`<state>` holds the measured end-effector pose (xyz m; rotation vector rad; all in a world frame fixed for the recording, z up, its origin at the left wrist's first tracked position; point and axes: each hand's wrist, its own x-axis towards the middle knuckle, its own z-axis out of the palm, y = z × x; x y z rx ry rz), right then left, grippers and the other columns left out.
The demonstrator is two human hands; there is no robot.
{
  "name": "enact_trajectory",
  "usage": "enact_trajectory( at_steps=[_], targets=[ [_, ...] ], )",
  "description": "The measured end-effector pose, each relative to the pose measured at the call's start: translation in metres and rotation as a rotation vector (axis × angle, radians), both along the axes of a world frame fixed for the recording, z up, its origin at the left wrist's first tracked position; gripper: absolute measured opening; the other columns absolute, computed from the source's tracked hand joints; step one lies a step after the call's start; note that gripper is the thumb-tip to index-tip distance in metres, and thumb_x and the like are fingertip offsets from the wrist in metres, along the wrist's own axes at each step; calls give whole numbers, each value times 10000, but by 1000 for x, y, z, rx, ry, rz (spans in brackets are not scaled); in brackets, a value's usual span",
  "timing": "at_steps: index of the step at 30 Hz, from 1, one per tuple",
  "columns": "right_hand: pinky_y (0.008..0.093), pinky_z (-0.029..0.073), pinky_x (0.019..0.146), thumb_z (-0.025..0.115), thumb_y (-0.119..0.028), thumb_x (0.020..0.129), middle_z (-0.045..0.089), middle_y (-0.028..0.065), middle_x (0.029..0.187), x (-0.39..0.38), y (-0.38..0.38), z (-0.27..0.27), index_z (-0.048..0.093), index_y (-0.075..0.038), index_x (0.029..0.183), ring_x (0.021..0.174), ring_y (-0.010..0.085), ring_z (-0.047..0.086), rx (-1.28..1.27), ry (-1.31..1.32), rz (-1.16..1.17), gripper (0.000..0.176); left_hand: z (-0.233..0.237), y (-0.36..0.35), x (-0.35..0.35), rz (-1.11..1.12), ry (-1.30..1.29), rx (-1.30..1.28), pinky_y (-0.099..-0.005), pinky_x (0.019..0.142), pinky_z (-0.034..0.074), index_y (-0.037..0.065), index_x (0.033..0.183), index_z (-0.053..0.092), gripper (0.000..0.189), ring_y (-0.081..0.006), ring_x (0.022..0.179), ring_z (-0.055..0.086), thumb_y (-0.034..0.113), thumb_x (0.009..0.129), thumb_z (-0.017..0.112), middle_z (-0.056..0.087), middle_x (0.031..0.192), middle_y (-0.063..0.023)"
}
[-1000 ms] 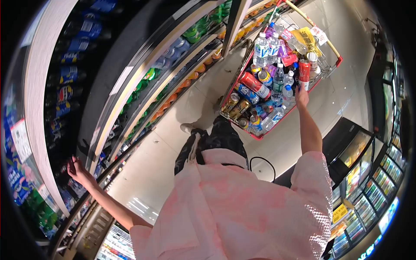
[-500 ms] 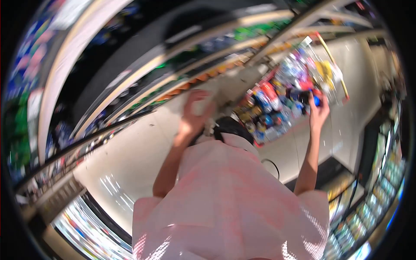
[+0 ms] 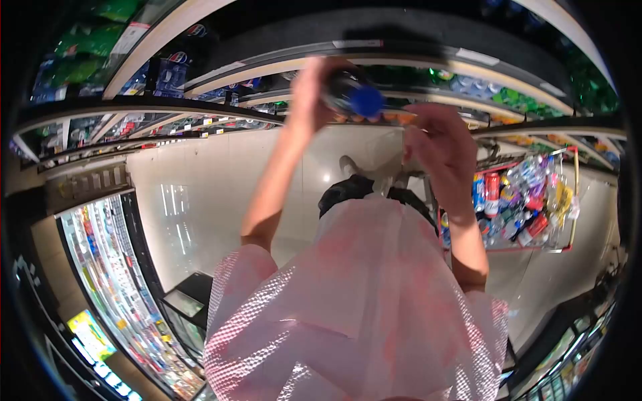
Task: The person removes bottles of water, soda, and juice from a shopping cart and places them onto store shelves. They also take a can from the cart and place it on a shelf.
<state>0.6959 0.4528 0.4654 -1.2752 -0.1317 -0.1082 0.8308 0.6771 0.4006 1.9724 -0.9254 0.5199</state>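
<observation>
My left hand [image 3: 311,97], blurred by motion, is wrapped round a dark drink bottle [image 3: 342,85] in front of the shelves. The bottle's blue cap [image 3: 366,102] points toward me and to the right. Just right of the cap, my right hand [image 3: 443,150] is raised with bent, loosely parted fingers, and I see nothing in it. A gap separates the right hand from the bottle. The shopping cart [image 3: 528,250] at the right is heaped with bottles and cans, among them a red can [image 3: 492,190].
Long shelves [image 3: 287,67] of bottled drinks run across the front, with green bottles [image 3: 80,50] at the upper left. A lit display case [image 3: 127,267] stands at the lower left. Tiled floor [image 3: 221,187] lies between.
The dark blue-capped bottle has passed from my right hand, over the cart, to my left hand at the shelves. My right hand has moved left, and my view has turned left.
</observation>
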Motion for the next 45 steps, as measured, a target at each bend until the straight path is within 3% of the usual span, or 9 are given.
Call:
enact_trajectory(
  at_steps=[8,11,13,15,16,25,33,36,45],
  targets=[
    [240,483,611,612,-95,1018,613,15,818,-15,23,-103,641,23,1105,696,68,578,11,351,40,149,39,111,132,487,102,13,-365,885,533,-17,950,700,303,-159,841,658,150,788,894,720,946,-61],
    [246,473,565,587,-60,1005,609,22,769,-40,-5,-162,640,29,1080,627,82,578,-19,342,-156,128,4,151,203,604,-141,-29,-438,1001,494,-61,1164,674,526,-258,1054,651,204,775,910,695,1211,-167],
    [235,485,520,573,-40,974,584,-9,773,-70,-32,-202,640,0,1036,650,55,560,34,459,-324,100,-21,177,257,321,-158,-244,-429,1001,510,-63,1216,660,518,-279,1091,651,169,809,881,678,1264,-187],
    [242,493,493,559,-61,979,590,-1,762,-113,-65,-255,638,-6,1057,612,73,569,59,521,-528,124,-36,214,329,-232,411,-1306,-582,1216,294,-48,1285,634,470,-380,1355,492,183,895,760,577,1422,-206],
    [247,496,489,556,-68,982,586,1,750,-137,-80,-279,635,-13,1049,603,78,570,56,604,-653,117,-50,243,362,-333,460,-1316,-652,1247,127,-15,1362,595,478,-428,1441,365,188,937,678,491,1518,-184],
    [302,538,511,640,-183,958,627,26,829,-338,-225,-452,644,-43,1049,692,129,611,-216,1119,-1111,167,-59,293,457,378,661,-395,-477,1207,251,7,1423,545,485,-313,1375,437,258,1010,593,492,1504,-173],
    [386,539,842,660,-211,909,660,187,1126,-386,-424,-485,641,12,1157,937,278,675,-838,1058,-1386,334,-55,285,404,412,1028,-215,-382,1143,378,12,1441,525,504,-234,1290,527,329,1051,544,537,1453,-170],
    [431,505,956,656,-242,910,677,209,1098,-360,-494,-479,630,-33,1204,1107,350,635,-929,895,-1345,362,-37,262,342,432,906,238,-390,1157,374,2,1460,503,513,-270,1292,542,286,1035,546,544,1445,-206],
    [561,524,910,538,-582,958,693,280,1168,-250,-591,-460,372,-108,1356,1098,458,676,-1185,1478,-825,640,-32,85,58,525,542,-166,-399,1106,443,-1,1398,421,509,-257,1282,546,-17,941,643,547,1398,-195]
  ],
)
